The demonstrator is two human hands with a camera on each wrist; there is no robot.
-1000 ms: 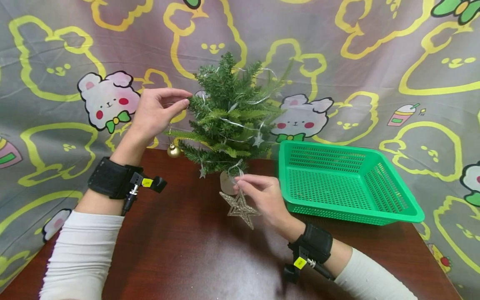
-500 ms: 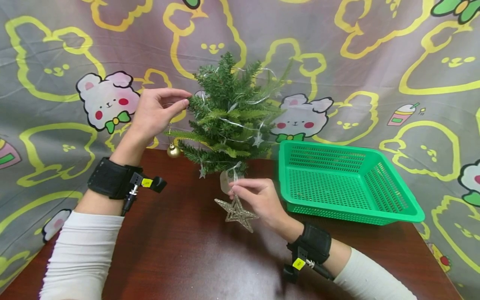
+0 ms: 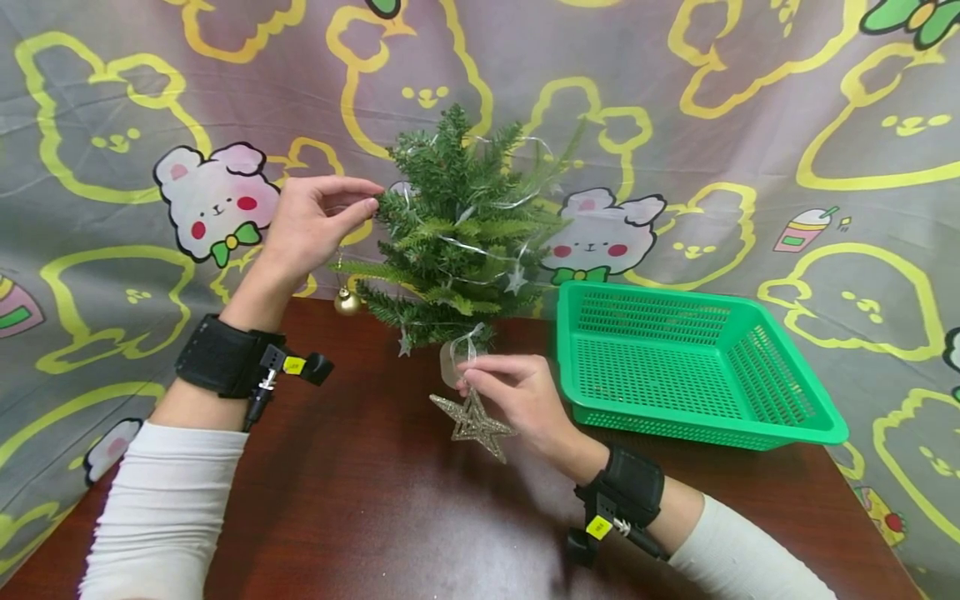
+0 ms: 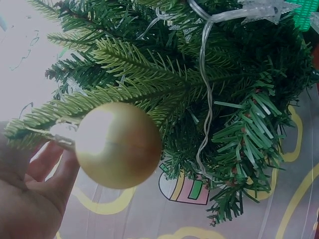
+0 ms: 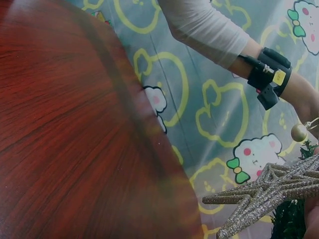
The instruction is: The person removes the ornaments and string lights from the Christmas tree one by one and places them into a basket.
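A small green Christmas tree (image 3: 457,242) stands at the back of the table. At its left side my left hand (image 3: 311,221) pinches a branch tip between thumb and fingers. A gold ball ornament (image 3: 347,302) hangs from a branch below that hand and looms large in the left wrist view. Low in front of the tree, my right hand (image 3: 528,400) pinches the hanging loop of a glittery gold star ornament (image 3: 477,428). The pale ribbon (image 3: 474,335) runs up from the fingertips to the lowest branches. In the right wrist view the glittery star (image 5: 274,191) crosses the lower right corner.
A green perforated plastic basket (image 3: 817,421) sits on the brown table (image 3: 337,500) right of the tree. Clear string lights with star shapes (image 3: 516,279) wind through the branches. Behind everything hangs a grey patterned cloth (image 3: 720,150).
My right hand has shifted slightly left with the star, and the ribbon loop above its fingers has drawn narrower. The left hand stays at the branch tip.
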